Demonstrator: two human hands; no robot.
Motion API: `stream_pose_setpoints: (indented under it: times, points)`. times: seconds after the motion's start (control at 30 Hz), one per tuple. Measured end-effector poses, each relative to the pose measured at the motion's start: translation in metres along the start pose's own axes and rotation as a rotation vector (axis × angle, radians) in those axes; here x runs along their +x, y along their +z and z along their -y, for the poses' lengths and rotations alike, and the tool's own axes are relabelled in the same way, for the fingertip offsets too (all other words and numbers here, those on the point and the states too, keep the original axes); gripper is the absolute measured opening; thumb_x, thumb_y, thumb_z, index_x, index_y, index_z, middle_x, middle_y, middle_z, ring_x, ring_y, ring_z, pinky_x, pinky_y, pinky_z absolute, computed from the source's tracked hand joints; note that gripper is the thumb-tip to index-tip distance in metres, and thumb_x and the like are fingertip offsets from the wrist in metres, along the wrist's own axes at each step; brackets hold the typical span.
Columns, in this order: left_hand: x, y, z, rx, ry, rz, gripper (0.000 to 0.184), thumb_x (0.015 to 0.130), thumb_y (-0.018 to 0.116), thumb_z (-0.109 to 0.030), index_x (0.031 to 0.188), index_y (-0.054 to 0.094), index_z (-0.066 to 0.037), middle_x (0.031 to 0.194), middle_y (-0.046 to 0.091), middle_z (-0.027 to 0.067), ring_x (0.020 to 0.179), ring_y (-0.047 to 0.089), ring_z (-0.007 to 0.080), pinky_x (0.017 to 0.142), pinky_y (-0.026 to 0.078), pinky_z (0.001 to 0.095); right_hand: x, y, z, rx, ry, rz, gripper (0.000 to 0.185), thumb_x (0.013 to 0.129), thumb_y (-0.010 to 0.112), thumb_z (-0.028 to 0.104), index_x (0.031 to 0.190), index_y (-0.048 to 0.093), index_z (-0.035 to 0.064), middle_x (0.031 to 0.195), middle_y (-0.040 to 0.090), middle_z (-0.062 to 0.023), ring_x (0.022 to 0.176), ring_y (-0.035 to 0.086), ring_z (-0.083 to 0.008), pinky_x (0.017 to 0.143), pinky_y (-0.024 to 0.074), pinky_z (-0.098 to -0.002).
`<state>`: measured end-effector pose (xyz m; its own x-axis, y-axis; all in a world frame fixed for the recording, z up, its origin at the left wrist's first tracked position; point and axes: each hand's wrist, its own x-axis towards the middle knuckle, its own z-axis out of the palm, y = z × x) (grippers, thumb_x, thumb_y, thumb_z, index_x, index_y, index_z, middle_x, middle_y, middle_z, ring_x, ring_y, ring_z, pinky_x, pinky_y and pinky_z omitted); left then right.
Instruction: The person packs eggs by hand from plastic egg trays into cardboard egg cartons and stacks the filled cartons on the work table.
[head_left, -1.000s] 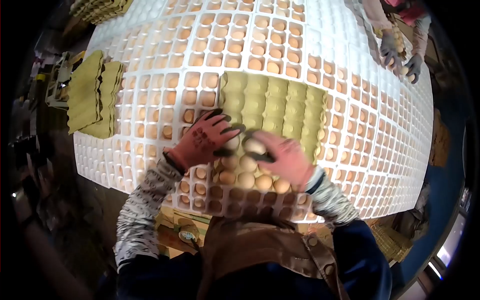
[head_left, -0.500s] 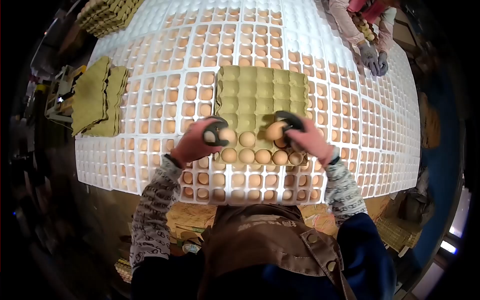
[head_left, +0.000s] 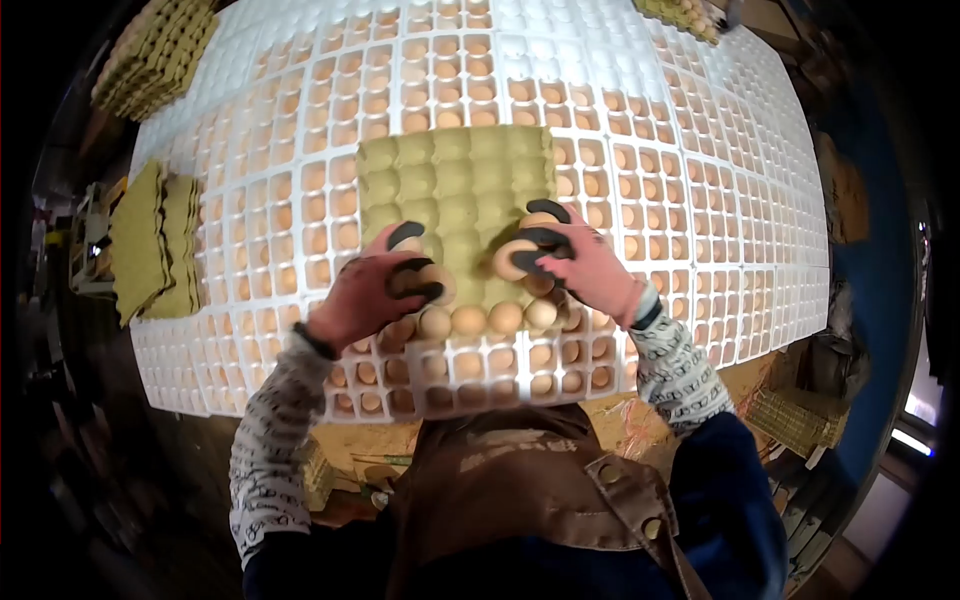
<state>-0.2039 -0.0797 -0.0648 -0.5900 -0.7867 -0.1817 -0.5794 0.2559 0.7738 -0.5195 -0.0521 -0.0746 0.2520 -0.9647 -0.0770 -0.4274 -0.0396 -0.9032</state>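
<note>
A greenish pulp egg tray (head_left: 455, 165) lies on top of the white egg trays, with a row of brown eggs (head_left: 469, 320) along its near edge. My left hand (head_left: 372, 290), in a pink glove with black fingertips, is closed around eggs at the tray's left side; one egg (head_left: 436, 284) shows by its fingers. At the right side my right hand (head_left: 580, 262), gloved alike, grips eggs, one of them (head_left: 512, 259) between thumb and fingers and another (head_left: 541, 220) higher up.
White trays (head_left: 330, 200) holding many eggs cover the table all round. Loose pulp trays (head_left: 150, 245) lie at the left edge, and a pulp tray stack (head_left: 155, 55) stands at the far left. Another pulp tray (head_left: 683, 14) with eggs is at the far right.
The view has shifted, and the co-worker's arms have mostly left it. Both hands hold eggs over the pulp tray's second row, where an egg stood between them half a second ago.
</note>
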Motion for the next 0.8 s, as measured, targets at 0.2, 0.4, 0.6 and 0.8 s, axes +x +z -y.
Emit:
stream_pose_setpoints:
  times: [0.2, 0.4, 0.6, 0.8]
  points:
    - [0.126, -0.022, -0.035, -0.664, 0.112, -0.031, 0.064, 0.096, 0.045, -0.059, 0.13, 0.051, -0.005, 0.094, 0.062, 0.0001, 0.073, 0.056, 0.0082, 0.059, 0.042, 0.0192, 0.048, -0.08, -0.078, 0.371, 0.01, -0.128, 0.049, 0.103, 0.046, 0.033, 0.14, 0.042, 0.0017, 0.105, 0.066, -0.0066, 0.089, 0.064, -0.016, 0.077, 0.0524, -0.0267]
    - [0.314, -0.015, -0.006, -0.913, -0.125, -0.023, 0.063, 0.098, 0.042, -0.058, 0.131, 0.049, -0.004, 0.117, 0.062, 0.0101, 0.093, 0.065, 0.0188, 0.069, 0.053, 0.0304, 0.222, -0.117, -0.125, 0.048, 0.018, -0.768, 0.036, 0.087, 0.068, 0.026, 0.115, 0.063, 0.0033, 0.125, 0.055, -0.0122, 0.082, 0.063, -0.0212, 0.077, 0.051, -0.0334]
    - [0.41, -0.006, 0.053, -0.515, -0.263, -0.195, 0.056, 0.087, 0.066, -0.044, 0.128, 0.057, -0.006, 0.104, 0.065, 0.0115, 0.087, 0.067, 0.0203, 0.066, 0.054, 0.0338, 0.285, -0.145, -0.16, -0.357, 0.26, -0.293, 0.043, 0.082, 0.07, 0.035, 0.12, 0.065, 0.0162, 0.114, 0.06, -0.0146, 0.099, 0.063, -0.0279, 0.086, 0.0509, -0.0371]
    - [0.456, -0.004, 0.025, 0.227, 0.005, -0.599, 0.043, 0.086, 0.065, -0.038, 0.118, 0.061, -0.009, 0.118, 0.058, 0.011, 0.101, 0.061, 0.0332, 0.086, 0.049, 0.0409, 0.3, -0.191, -0.197, -0.037, -0.311, -0.595, 0.029, 0.087, 0.066, 0.027, 0.104, 0.067, 0.003, 0.086, 0.064, -0.0041, 0.077, 0.061, -0.0142, 0.066, 0.0522, -0.0282]
